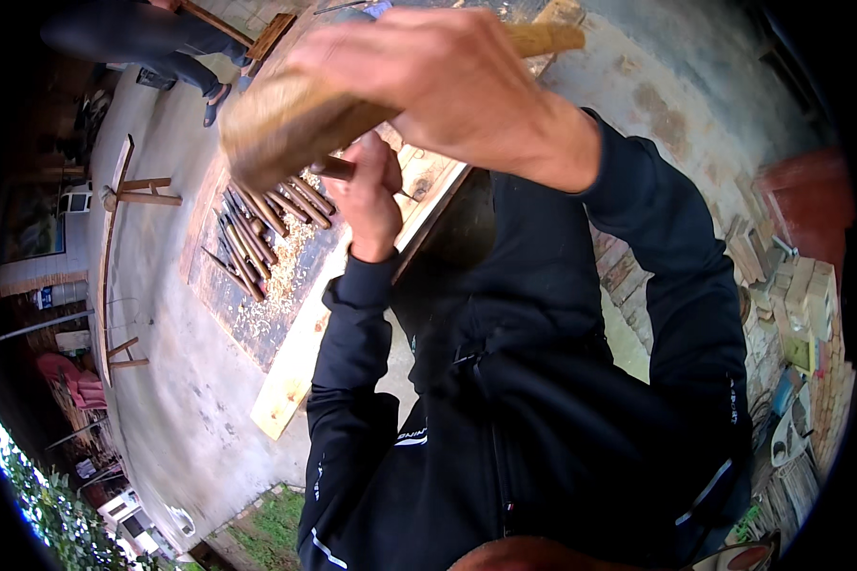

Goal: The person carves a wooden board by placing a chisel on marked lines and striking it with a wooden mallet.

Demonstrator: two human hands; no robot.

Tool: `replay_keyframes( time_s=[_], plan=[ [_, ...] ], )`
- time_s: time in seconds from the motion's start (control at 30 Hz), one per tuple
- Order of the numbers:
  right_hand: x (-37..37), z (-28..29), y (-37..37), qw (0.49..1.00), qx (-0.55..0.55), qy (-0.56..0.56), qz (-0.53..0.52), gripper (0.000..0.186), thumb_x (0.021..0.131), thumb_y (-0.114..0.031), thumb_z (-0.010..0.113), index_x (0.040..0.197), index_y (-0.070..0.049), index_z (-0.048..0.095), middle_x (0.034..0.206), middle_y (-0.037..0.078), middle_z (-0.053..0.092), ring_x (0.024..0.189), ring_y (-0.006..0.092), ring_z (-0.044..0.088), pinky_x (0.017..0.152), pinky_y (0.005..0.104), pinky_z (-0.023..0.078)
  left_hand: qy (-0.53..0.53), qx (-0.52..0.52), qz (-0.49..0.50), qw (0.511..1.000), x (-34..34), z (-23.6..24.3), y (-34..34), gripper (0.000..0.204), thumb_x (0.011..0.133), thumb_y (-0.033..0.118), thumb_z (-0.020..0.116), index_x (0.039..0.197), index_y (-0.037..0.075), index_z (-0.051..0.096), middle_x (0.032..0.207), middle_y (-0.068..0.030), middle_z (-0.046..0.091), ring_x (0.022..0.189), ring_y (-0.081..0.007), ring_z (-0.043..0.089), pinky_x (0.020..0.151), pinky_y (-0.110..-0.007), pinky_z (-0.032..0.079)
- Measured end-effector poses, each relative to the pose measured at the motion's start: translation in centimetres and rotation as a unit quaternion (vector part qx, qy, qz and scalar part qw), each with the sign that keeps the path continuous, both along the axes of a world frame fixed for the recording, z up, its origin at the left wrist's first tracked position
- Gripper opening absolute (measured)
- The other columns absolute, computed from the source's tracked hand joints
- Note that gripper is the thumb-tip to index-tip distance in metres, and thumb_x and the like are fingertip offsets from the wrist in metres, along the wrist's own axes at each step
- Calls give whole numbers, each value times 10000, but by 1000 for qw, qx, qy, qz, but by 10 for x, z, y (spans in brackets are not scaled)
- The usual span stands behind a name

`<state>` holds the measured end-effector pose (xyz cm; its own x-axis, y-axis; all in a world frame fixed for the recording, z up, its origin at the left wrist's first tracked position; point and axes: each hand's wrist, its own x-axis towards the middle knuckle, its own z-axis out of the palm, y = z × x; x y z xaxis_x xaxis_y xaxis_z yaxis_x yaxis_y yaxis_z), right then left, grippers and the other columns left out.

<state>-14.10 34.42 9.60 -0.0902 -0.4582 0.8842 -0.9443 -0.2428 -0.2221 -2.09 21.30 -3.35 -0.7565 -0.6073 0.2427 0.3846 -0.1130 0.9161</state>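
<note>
Right grip (438,86) clamped on wooden mallet (290,128), left grip (371,195) on tool handle (335,168), shavings (290,257) over worktop (248,328) at ten o'clock, concrete floor (157,257) toward nine

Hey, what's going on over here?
Someone's right hand grips a blurred wooden mallet, held up over a pale board. The left hand holds a wood-handled tool by the board. Alongside, a group of chisel-like tools lies among curly shavings. Another person stands farther off.

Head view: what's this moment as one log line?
right hand: grips wooden mallet; left hand: grips wooden-handled tool over board; nearby: tools, shavings
</note>
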Motion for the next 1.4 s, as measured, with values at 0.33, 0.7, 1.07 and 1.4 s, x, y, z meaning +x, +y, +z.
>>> replay_keyframes(
  time_s=[0.33,0.7,1.07,1.4],
  plan=[
    [14,3,37,991,-42,6,-126,556,686,29,771,1228,-79,703,1155,87,741,922,239,710,813,344,567,-55,-135,116,982,21,3,23,461,1029,190,643,628,23,486,582,32,426,572,-78,365,532,-306,298],
    [35,-9,36,989,3,-19,-146,437,832,74,695,1264,22,661,1233,146,718,1098,272,700,981,399,530,53,-163,145,975,0,0,38,428,920,171,755,625,9,491,535,-82,336,512,-168,277,466,-353,288],
    [34,-12,34,961,158,100,-205,538,745,36,784,1273,14,684,1200,184,731,1048,344,722,911,382,558,37,-136,97,985,2,-11,40,482,932,173,762,603,14,447,538,-91,287,547,-114,244,461,-346,261],
    [-8,-123,87,781,90,-617,-37,355,890,-23,706,1225,44,608,1129,142,704,823,153,680,693,288,554,208,-34,184,960,19,80,-98,519,1091,328,486,633,146,323,552,27,294,489,-118,261,486,-310,248]
  ],
)
